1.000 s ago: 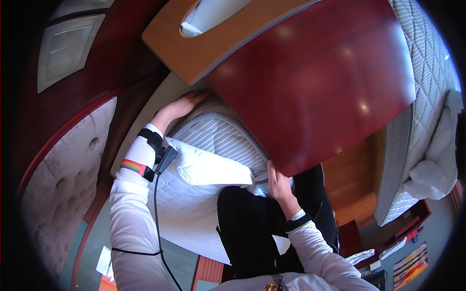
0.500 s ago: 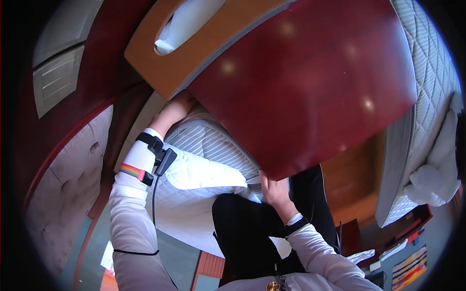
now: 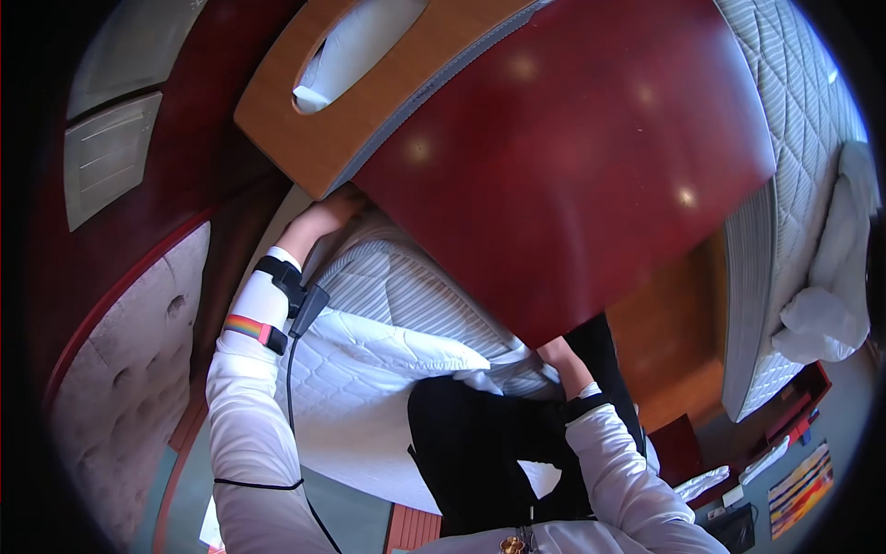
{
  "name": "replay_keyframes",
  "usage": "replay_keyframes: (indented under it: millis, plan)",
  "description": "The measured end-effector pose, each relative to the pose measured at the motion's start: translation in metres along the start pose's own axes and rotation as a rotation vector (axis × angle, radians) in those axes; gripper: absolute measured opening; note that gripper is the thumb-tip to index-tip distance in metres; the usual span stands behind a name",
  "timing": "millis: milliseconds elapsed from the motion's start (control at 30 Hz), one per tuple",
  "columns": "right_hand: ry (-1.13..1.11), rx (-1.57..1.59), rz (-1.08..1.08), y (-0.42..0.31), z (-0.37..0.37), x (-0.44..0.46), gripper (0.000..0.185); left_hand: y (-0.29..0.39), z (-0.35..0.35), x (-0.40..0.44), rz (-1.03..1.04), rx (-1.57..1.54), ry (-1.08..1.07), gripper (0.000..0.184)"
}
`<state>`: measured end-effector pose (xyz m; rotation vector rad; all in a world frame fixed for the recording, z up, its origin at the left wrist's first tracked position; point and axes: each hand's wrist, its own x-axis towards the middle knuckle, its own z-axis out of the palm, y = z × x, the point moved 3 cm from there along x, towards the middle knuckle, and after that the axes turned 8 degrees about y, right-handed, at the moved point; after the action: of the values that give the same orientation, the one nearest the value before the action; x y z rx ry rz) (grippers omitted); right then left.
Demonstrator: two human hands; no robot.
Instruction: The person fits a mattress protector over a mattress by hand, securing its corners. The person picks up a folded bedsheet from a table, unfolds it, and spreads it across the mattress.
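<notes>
A striped, quilted mattress [image 3: 406, 286] lies beside a dark red glossy tabletop [image 3: 563, 148], with a white quilted cover [image 3: 369, 355] over its nearer part. My left hand [image 3: 337, 209] reaches down at the mattress's far corner, close to the brown tissue box. Its fingertips are lost in the dark gap there. At the near corner of the tabletop, my right hand [image 3: 556, 353] is beside the mattress edge and the bunched cloth. The tabletop hides its fingers, so what either hand grips does not show.
A brown tissue box [image 3: 286, 138] with a white tissue stands on the tabletop. Another quilted mattress [image 3: 784, 102] lies at right, with crumpled white cloth [image 3: 821, 319] on it. A tufted headboard [image 3: 138, 351] is at left. Brown drawer fronts [image 3: 674, 323] face me.
My right hand has moved right and under the tabletop's corner, hiding its fingers. More striped mattress shows between my hands. My left hand stays near the far corner, shifted slightly.
</notes>
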<state>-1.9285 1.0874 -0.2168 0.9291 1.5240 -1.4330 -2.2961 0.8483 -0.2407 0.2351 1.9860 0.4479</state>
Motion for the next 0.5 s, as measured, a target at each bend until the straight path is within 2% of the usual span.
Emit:
replay_keyframes:
  millis: [33,100,167,233,333,400,467,500]
  plan:
    - [-0.058,0.048,0.068,0.005,-0.003,0.006,0.029,-0.001,-0.002,0.0,-0.021,0.002,-0.037,0.034]
    - [-0.037,0.062,-0.01,0.005,-0.013,0.019,0.029,-0.01,0.003,0.01,-0.095,-0.09,-0.127,0.036]
    - [0.01,0.048,-0.072,0.004,-0.021,0.03,0.029,-0.024,0.01,0.018,0.053,0.044,-0.011,0.038]
    - [0.06,0.029,-0.115,0.003,-0.02,0.032,0.029,-0.032,0.015,0.023,0.127,-0.173,0.102,0.041]
    - [0.152,-0.002,-0.177,0.001,-0.005,0.033,0.028,-0.04,0.012,0.025,0.11,-0.053,0.032,0.042]
    - [0.183,-0.01,-0.198,0.0,-0.001,0.034,0.028,-0.036,0.006,0.024,0.15,0.191,-0.053,0.041]
    - [0.207,-0.02,-0.205,-0.002,-0.002,0.033,0.028,-0.037,0.006,0.024,0.119,0.235,-0.161,0.043]
    - [0.211,-0.024,-0.209,-0.003,-0.003,0.032,0.028,-0.04,0.005,0.024,0.068,0.156,-0.218,0.046]
